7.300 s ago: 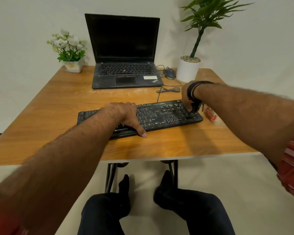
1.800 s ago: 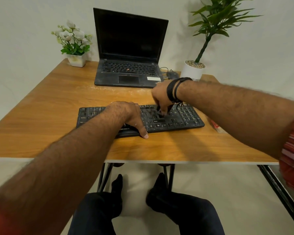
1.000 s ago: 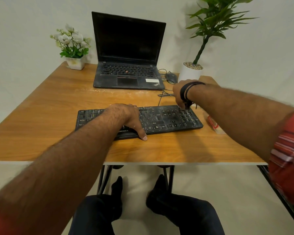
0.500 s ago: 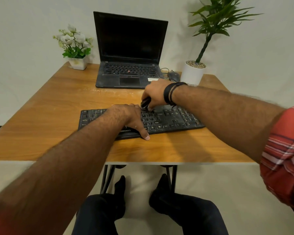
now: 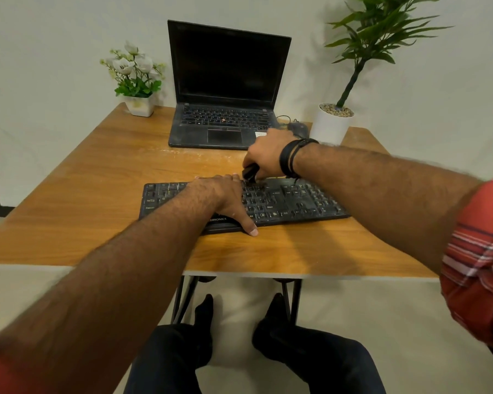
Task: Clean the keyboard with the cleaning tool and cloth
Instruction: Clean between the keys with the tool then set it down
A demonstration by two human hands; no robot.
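Observation:
A black dusty keyboard (image 5: 293, 201) lies across the wooden table (image 5: 97, 194) near its front edge. My left hand (image 5: 222, 199) rests flat on the keyboard's middle, fingers spread over the keys and thumb at the front edge, pressing down on it. My right hand (image 5: 268, 157) is closed around a small black cleaning tool (image 5: 249, 174), whose tip touches the top row of keys just right of my left hand. No cloth shows in this view.
An open black laptop (image 5: 225, 120) stands at the back middle. A small white pot of flowers (image 5: 138, 105) is at back left, a tall plant in a white pot (image 5: 332, 122) at back right, with a mouse (image 5: 298, 127) beside it.
My right hand swept the tool from the keyboard's right end leftward to the top row near my left hand. My left hand has stayed in place on the keyboard.

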